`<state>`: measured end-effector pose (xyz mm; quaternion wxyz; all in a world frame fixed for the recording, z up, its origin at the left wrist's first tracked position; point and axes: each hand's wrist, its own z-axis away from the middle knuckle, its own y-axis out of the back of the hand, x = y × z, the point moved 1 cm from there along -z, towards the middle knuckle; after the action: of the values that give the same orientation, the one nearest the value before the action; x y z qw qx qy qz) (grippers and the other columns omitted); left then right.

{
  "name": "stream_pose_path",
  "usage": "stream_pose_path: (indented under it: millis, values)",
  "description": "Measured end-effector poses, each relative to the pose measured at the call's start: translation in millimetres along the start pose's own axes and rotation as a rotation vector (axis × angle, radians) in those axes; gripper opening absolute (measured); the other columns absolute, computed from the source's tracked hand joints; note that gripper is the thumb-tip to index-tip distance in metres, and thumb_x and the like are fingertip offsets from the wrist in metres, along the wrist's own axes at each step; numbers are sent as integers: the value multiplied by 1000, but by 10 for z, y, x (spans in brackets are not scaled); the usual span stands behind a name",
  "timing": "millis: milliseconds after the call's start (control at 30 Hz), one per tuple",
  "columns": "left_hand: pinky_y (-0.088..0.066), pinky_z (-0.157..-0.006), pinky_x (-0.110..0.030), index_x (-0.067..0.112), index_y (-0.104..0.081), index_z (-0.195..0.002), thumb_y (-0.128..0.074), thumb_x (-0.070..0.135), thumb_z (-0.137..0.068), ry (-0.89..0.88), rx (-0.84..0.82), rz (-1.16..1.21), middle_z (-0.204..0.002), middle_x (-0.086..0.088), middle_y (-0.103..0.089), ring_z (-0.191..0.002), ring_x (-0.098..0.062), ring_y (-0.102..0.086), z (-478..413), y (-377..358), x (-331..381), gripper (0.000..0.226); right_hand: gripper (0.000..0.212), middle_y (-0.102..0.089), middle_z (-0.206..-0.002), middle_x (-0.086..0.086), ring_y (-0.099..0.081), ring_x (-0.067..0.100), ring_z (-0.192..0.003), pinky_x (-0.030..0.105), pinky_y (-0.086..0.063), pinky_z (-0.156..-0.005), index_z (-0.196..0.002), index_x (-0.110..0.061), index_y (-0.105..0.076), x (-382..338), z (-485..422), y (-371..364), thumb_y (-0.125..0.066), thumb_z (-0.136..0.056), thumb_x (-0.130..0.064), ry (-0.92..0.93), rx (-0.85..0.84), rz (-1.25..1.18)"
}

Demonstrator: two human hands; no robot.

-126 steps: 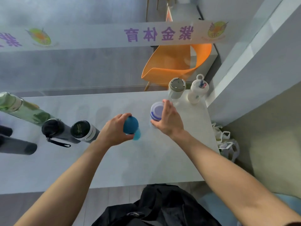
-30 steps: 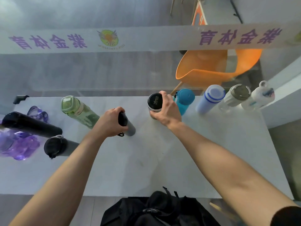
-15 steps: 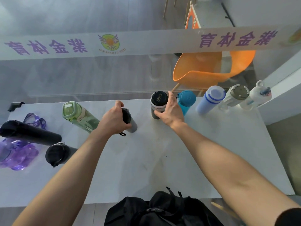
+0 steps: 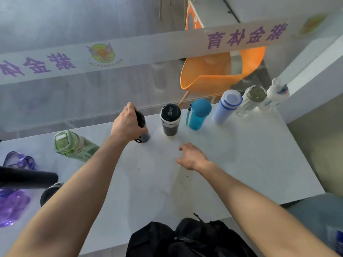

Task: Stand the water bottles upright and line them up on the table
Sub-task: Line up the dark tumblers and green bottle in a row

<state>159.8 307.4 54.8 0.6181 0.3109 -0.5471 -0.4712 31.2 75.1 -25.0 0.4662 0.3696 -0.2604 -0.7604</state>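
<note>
Several bottles stand upright in a row along the far edge of the white table [image 4: 241, 164]: a black-lidded steel tumbler [image 4: 170, 119], a teal bottle [image 4: 198, 114], a white bottle with blue rings [image 4: 227, 105], a grey-lidded clear bottle [image 4: 253, 98] and a white bear-shaped bottle [image 4: 277, 93]. My left hand [image 4: 126, 125] grips a slim dark bottle [image 4: 143, 127], held nearly upright just left of the tumbler. My right hand [image 4: 193, 156] hovers empty, fingers apart, in front of the tumbler. A green bottle [image 4: 74, 146], a long black bottle [image 4: 27, 178], another black bottle [image 4: 50, 192] and a purple bottle [image 4: 13, 204] lie at the left.
A glass partition with a white banner [image 4: 148, 51] rises right behind the table's far edge. An orange chair [image 4: 222, 71] sits beyond it. A black bag [image 4: 185, 238] lies below the near edge, and a white wall [image 4: 315, 71] borders the right side.
My right hand has let go of the steel tumbler and drawn back toward me. My left hand has carried the slim dark bottle toward the far edge, closer to the tumbler.
</note>
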Motion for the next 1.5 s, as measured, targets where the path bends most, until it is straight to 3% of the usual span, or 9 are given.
stream_pose_path:
  millis: [267, 433, 567, 667, 833, 933, 1067, 1367, 1500]
  values:
    - [-49, -80, -42, 15, -44, -129, -86, 33, -74, -80, -56, -61, -124, -6, -58, -107, -34, -63, -86, 88, -42, 71, 56, -55, -149, 10, -62, 32, -129, 41, -50, -108, -149, -18, -56, -175, 55, -81, -67, -98, -40, -1, -1, 5]
    - [-55, -98, -50, 21, -32, -160, -88, 45, -74, -96, -76, -72, -150, -5, -50, -132, -32, -58, 36, 240, -47, 105, 55, -56, -149, 9, -62, 32, -129, 40, -50, -108, -149, -18, -56, -276, 108, -95, -67, -99, -40, 16, -5, 37]
    - [-50, -106, -52, 21, -43, -159, -82, 51, -85, -107, 38, -97, -151, -6, -53, -140, -32, -53, 210, 556, -207, 88, 53, -58, -147, 6, -63, 29, -126, 39, -52, -105, -147, -19, -57, -461, 157, -135, -66, -100, -41, 79, 6, 78]
    - [-46, -111, -51, 18, -55, -151, -80, 52, -87, -81, 162, -147, -144, -9, -60, -136, -35, -56, 411, 820, -444, 76, 53, -60, -147, 5, -63, 28, -128, 38, -51, -107, -147, -20, -59, -644, 174, -189, -66, -99, -42, 142, 6, 101]
    - [-34, -122, -50, 23, -56, -151, -84, 57, -81, 115, 197, -250, -150, -8, -57, -142, -34, -50, 832, 1144, -887, 83, 48, -65, -141, 5, -65, 29, -125, 36, -51, -104, -139, -20, -64, -976, 257, -311, -65, -96, -40, 254, 25, 95]
    - [-47, -112, -53, 30, -54, -152, -90, 48, -76, 232, 107, -197, -147, -6, -53, -134, -35, -55, 1051, 1168, -1096, 86, 46, -67, -137, 6, -65, 29, -124, 39, -52, -106, -135, -18, -66, -1216, 361, -447, -66, -96, -41, 366, 28, 64]
    - [-57, -96, -50, 30, -54, -147, -90, 27, -75, 214, 104, -99, -137, -10, -53, -114, -41, -65, 1131, 1077, -1302, 80, 45, -69, -128, 6, -67, 30, -116, 41, -54, -101, -133, -18, -68, -1570, 543, -620, -69, -96, -43, 499, 38, 19]
    - [-60, -85, -44, 30, -56, -135, -93, 29, -69, 58, 125, -32, -118, -8, -55, -96, -37, -63, 971, 1157, -1727, 75, 58, -72, -128, 4, -70, 24, -108, 43, -58, -96, -135, -16, -69, -2352, 742, -893, -75, -91, -54, 577, 141, -27]
    - [-61, -84, -47, 30, -57, -139, -94, 31, -70, -8, 95, -86, -120, -8, -53, -96, -37, -64, 928, 1301, -2002, 78, 78, -67, -135, -1, -68, 20, -113, 44, -57, -100, -142, -18, -62, -2753, 832, -1071, -78, -83, -68, 537, 157, -98]
